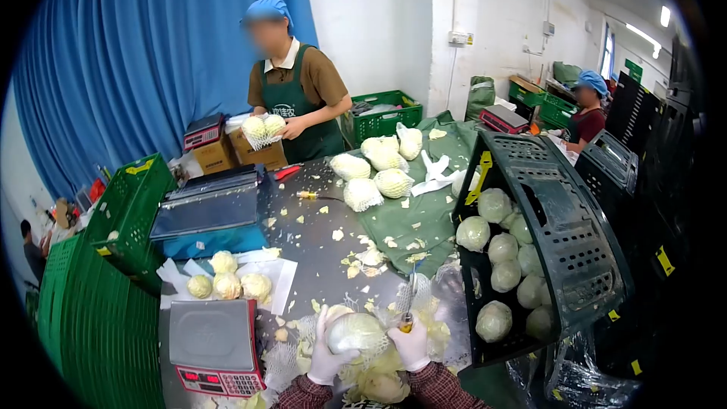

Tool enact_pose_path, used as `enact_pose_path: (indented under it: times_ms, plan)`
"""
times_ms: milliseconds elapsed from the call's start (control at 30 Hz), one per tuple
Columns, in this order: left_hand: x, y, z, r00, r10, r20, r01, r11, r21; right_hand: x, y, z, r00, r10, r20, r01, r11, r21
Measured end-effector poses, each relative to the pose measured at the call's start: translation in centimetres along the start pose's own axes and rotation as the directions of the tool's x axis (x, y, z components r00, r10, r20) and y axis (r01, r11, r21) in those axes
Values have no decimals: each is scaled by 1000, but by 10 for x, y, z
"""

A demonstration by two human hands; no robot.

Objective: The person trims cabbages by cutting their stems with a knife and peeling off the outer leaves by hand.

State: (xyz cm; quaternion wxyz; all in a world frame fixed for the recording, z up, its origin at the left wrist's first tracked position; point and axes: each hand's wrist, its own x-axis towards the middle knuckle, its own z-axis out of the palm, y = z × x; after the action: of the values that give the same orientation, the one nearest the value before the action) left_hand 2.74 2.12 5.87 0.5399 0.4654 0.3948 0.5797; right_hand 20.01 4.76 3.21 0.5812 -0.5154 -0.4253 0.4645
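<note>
My left hand (327,350), in a white glove, is wrapped round the left side of a pale cabbage head (357,333) near the table's front edge. In my right hand (411,345), also gloved, is a knife (407,324) held by its yellowish handle, with the blade pointing up and away. White foam netting (415,295) and loose leaves lie around the knife and the cabbage. Another leafy cabbage piece (382,385) sits just below, close to my body.
A red scale (216,341) and trimmed heads (256,286) are at left. A black crate (545,235) of wrapped cabbages stands at right. Netted cabbages (382,153) lie farther back. Across the table a co-worker (291,98) holds netted cabbages. Green crates (98,318) are stacked far left.
</note>
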Motion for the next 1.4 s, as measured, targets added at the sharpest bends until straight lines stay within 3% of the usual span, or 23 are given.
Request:
enact_pose_path:
  times_ms: [67, 133, 200, 233, 267, 333, 400, 467, 600, 700, 733, 767, 900, 967, 1000, 1067, 1100, 1133, 1167, 1200, 1267, 1300, 1400]
  plan:
    - [-2, -17, -10, 998, 36, -56, -33, 997, 64, -2, -4, -4, 999, 27, 30, -25, 998, -58]
    - [-4, -33, -18, 946, -317, -73, 253, 859, -445, -5, -12, -9, 997, 30, 71, -14, 977, -213]
    - [-2, -27, -14, 934, -353, -59, 273, 809, -521, -12, -43, -5, 975, -7, 223, 129, 836, -534]
    - [-1, -29, -13, 942, -297, -157, 215, 892, -397, -16, -45, -2, 913, -275, 302, 405, 707, -580]
    - [-1, -30, -11, 942, -231, -243, 167, 952, -257, -21, -49, 3, 914, -269, 302, 401, 705, -585]
    - [-5, -30, -8, 947, -178, -269, 133, 975, -176, -29, -58, 14, 862, -276, 425, 507, 482, -714]
    - [-6, -31, -8, 951, -110, -288, 88, 992, -90, -30, -54, 17, 904, -152, 399, 414, 542, -731]
    - [-6, -33, -13, 955, 168, -245, -74, 932, 354, -23, -30, 16, 920, -131, 371, 370, 605, -705]
    - [-8, -31, -24, 966, 169, -193, -79, 912, 403, -14, -3, 11, 922, -113, 370, 350, 653, -672]
    - [-11, -39, -31, 991, -25, -129, 59, 963, 262, -3, 9, 8, 925, -170, 339, 364, 646, -670]
    - [-12, -35, -30, 976, -204, -74, 199, 978, -62, 4, 12, 4, 965, 34, 259, 71, 920, -386]
    - [-13, -31, -30, 936, -351, 32, 338, 866, -369, 6, 13, 1, 932, 254, 258, -257, 966, -23]
    - [-14, -28, -34, 847, -493, 199, 517, 673, -529, -4, -15, -11, 811, 365, 458, -499, 840, 214]
    - [-14, -28, -29, 858, -264, 440, 511, 523, -682, -16, -35, -5, 846, 367, 386, -487, 826, 282]
    - [-14, -23, -25, 860, -265, 436, 508, 523, -684, -18, -42, -3, 876, 370, 310, -467, 811, 351]
    - [-7, 5, -6, 744, -650, 154, 621, 587, -519, -15, -43, -4, 911, 349, 222, -412, 807, 422]
    - [-7, 2, -11, 743, -649, 163, 624, 585, -518, -15, -41, -8, 924, 344, 170, -383, 834, 396]
    - [-3, -2, -21, 888, -454, 76, 459, 861, -221, -12, -40, -11, 937, 330, 119, -350, 862, 366]
    - [3, -5, -26, 976, -208, 69, 199, 973, 118, -7, -39, -13, 947, 312, 69, -317, 886, 338]
    - [4, -9, -27, 974, -215, 72, 205, 971, 123, -9, -35, -13, 946, 318, 65, -320, 883, 344]
    - [5, -5, -19, 916, -215, 338, 58, 906, 419, -14, -24, -11, 921, 336, 200, -376, 900, 221]
    - [12, -7, -13, 890, -358, 281, 182, 847, 500, -13, -12, -10, 920, 308, 244, -373, 879, 298]
    - [16, -45, -32, 853, -273, 446, 160, 948, 275, -26, 3, -16, 799, 474, 370, -600, 668, 441]
